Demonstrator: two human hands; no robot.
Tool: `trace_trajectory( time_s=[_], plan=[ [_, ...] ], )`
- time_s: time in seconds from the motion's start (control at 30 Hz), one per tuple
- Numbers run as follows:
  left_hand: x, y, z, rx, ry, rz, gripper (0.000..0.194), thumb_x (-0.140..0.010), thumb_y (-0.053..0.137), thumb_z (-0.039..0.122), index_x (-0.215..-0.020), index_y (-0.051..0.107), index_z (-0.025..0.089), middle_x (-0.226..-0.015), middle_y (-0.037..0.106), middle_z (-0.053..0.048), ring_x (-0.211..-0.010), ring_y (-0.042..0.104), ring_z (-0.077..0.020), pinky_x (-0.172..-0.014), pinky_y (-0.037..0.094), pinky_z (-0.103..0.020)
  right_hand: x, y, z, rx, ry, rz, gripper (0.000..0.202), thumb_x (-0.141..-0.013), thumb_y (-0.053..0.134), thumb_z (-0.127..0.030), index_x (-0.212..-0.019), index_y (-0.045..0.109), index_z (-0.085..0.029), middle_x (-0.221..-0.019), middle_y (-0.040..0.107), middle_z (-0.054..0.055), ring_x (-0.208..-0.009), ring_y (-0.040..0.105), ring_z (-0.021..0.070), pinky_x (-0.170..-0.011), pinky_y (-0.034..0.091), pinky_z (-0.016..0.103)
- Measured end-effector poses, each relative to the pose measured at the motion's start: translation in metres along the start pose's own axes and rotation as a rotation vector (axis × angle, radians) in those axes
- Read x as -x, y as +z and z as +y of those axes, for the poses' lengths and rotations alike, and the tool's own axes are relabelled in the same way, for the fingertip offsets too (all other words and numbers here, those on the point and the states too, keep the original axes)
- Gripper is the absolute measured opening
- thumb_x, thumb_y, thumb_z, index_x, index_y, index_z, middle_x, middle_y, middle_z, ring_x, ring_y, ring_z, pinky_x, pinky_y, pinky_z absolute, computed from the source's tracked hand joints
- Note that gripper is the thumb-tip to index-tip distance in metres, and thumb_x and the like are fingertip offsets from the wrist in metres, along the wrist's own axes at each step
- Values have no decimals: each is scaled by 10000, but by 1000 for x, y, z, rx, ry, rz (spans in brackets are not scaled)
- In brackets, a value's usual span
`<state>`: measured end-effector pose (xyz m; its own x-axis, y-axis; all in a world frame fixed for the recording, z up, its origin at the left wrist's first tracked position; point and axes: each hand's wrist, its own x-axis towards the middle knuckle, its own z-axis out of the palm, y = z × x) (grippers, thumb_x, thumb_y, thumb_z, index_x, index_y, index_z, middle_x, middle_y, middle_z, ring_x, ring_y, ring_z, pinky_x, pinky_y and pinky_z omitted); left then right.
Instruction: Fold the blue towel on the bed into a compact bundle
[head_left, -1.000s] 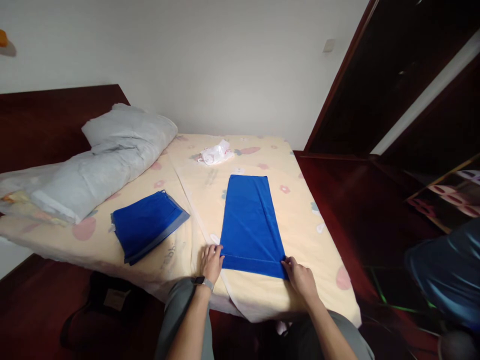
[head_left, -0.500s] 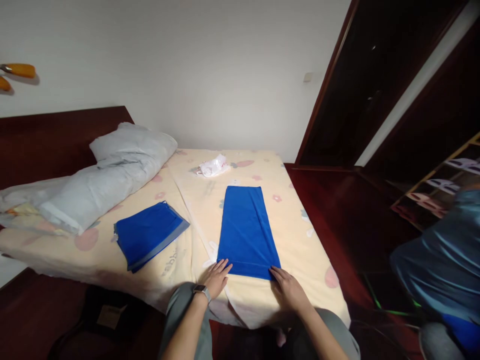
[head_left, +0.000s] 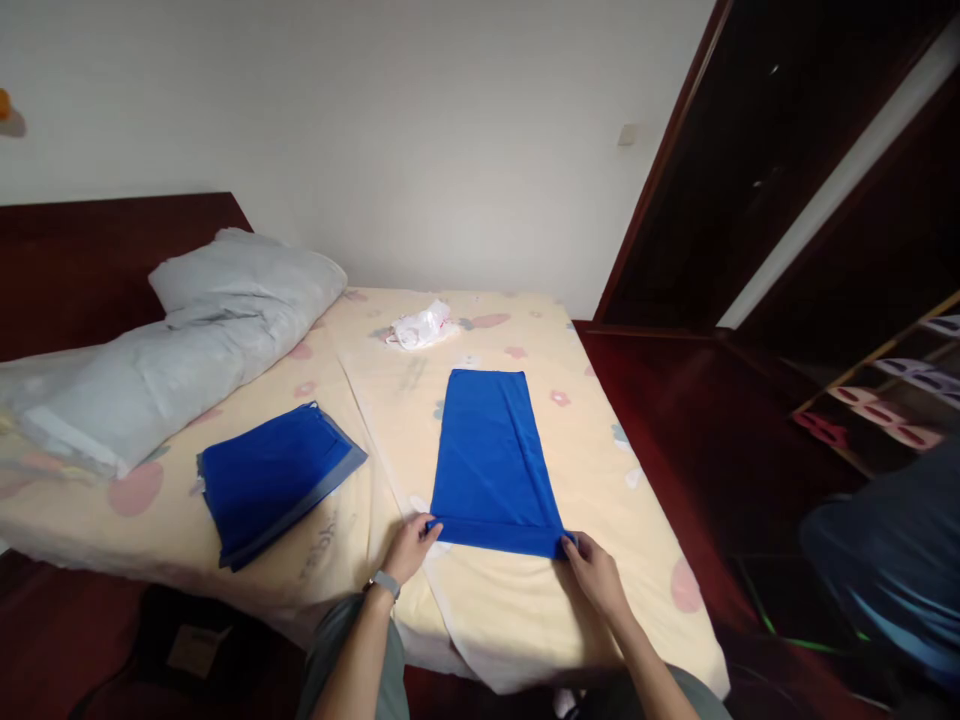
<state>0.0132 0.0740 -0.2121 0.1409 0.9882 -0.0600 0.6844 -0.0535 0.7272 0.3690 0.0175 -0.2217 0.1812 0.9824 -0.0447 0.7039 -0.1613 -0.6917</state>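
Blue cloth [head_left: 491,450] lies flat at the centre of the frame, slightly below the middle, on a cream patterned bedsheet [head_left: 630,610]. Its long axis runs up the frame from the person toward the wall [head_left: 450,150], far end leaning a little left; a turned-over band crosses the near end. Left hand [head_left: 411,548] mostly closed, thumb and fingers pinching the near left corner; right hand [head_left: 594,570] likewise curled, pinching the near right corner. Writing: little that can be read — dark lettering [head_left: 319,548] on the sheet, lower left of centre, too faint to make out; reddish print on the crumpled white plastic bag [head_left: 422,325], upper centre, illegible. A pale label [head_left: 196,650] on a dark item at lower left is equally unreadable. Folded blue stack [head_left: 277,480], left of centre, lies apart from the cloth — its long axis slanting up to the right.
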Motion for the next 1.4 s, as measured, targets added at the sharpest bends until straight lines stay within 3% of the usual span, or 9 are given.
trace_trajectory(
  time_s=[0.1,0.2,0.37,0.47,0.63,0.87,1.13,1.27,1.4],
  plan=[
    [-19,3,-4,66,-23,49,385,-912,487,506,-1018,677,189,-823,715,-36,-777,671,-181,-705,513,-268,-16,5,-1,23,61,6,470,-938,315,-554,-952,656,-231,-880,760,73,-795,701,249,-676,484,306],
    [-26,4,-6,101,-49,38,385,-892,548,492,-1127,636,200,-810,684,-16,-761,655,-165,-697,512,-258,-26,8,3,66,122,0,431,-917,370,-565,-984,647,-242,-873,753,87,-809,696,284,-684,456,337],
    [-23,0,-8,81,-53,-45,500,-846,651,312,-1322,532,217,-842,660,2,-786,644,-153,-752,528,-248,-37,0,20,29,195,-106,359,-851,500,-545,-1044,622,-267,-889,757,51,-839,707,259,-690,467,312],
    [-24,-1,-1,-30,-94,-47,450,-897,582,247,-1343,527,221,-888,696,-24,-824,672,-177,-760,529,-260,-43,-6,27,-10,234,-153,340,-821,530,-537,-1016,611,-270,-829,749,30,-781,705,238,-675,470,305],
    [-21,9,16,-363,-41,-3,362,-984,459,234,-1337,540,233,-1236,679,-82,-1064,666,-228,-871,518,-301,-50,-12,24,3,240,-234,301,-813,534,-501,-1002,599,-276,-735,707,-5,-706,673,221,-661,449,305],
    [-13,14,25,-676,123,116,352,-1015,361,207,-1267,604,234,-1078,705,-84,-845,692,-217,-726,522,-316,-49,-21,14,5,158,-271,301,-898,450,-536,-1008,553,-276,-726,670,-6,-696,643,212,-659,427,302],
    [-17,6,21,-668,182,215,290,-984,453,241,-1222,615,204,-1046,694,-115,-894,675,-257,-745,530,-354,-47,-22,7,132,185,-228,298,-900,467,-529,-1041,527,-273,-797,674,14,-726,646,232,-628,425,309],
    [-17,-10,30,-499,266,241,242,-976,463,246,-1153,624,211,-1069,671,-104,-989,641,-247,-885,511,-379,-44,-35,-2,35,-61,-145,272,-891,514,-460,-1065,552,-254,-946,646,47,-860,628,214,-774,475,326],
    [-9,-13,35,-390,345,-18,349,-843,526,118,-1149,628,253,-1169,649,-75,-1096,597,-246,-968,485,-396,-39,-34,-5,31,-266,-326,279,-797,582,-276,-1069,638,-287,-1134,618,47,-1016,590,223,-888,474,343]
  ],
)
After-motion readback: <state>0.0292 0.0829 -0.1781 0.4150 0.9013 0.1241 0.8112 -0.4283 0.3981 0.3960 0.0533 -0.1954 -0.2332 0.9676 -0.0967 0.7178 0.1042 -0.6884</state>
